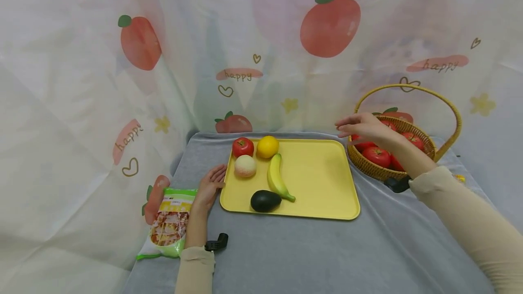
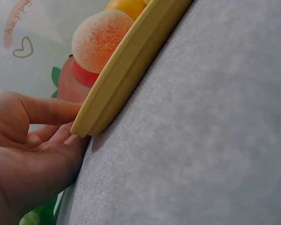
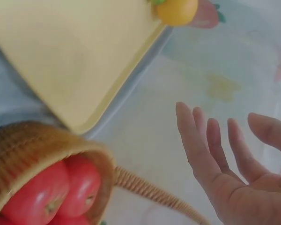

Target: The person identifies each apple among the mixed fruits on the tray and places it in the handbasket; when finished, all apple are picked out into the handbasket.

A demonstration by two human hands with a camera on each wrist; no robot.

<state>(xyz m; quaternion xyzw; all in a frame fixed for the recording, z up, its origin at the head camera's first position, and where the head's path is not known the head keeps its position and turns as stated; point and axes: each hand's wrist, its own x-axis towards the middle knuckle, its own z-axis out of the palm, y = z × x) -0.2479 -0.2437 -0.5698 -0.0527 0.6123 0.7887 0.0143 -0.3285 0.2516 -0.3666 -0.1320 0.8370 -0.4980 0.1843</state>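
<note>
A yellow rectangular tray [image 1: 314,180] holds a red tomato or apple [image 1: 243,147], a yellow-orange lemon-like fruit [image 1: 268,147], a peach [image 1: 245,166], a banana [image 1: 276,178] and a dark avocado [image 1: 266,201]. At the tray's left edge, my left hand [image 1: 210,187] touches the rim, fingers loosely extended; the left wrist view shows the thumb against the rim and the other fingertips partly hidden behind it. My right hand [image 1: 367,128] hovers over the left side of a wicker basket [image 1: 369,167] of red tomatoes [image 1: 377,156]. Its fingers are spread and hold nothing in the right wrist view.
A green-and-white food bag [image 1: 169,223] lies left of my left forearm. The basket's tall handle [image 1: 408,86] arches up behind my right hand. Grey cloth [image 1: 286,248] covers the table, and a printed curtain [image 1: 278,99] hangs behind it.
</note>
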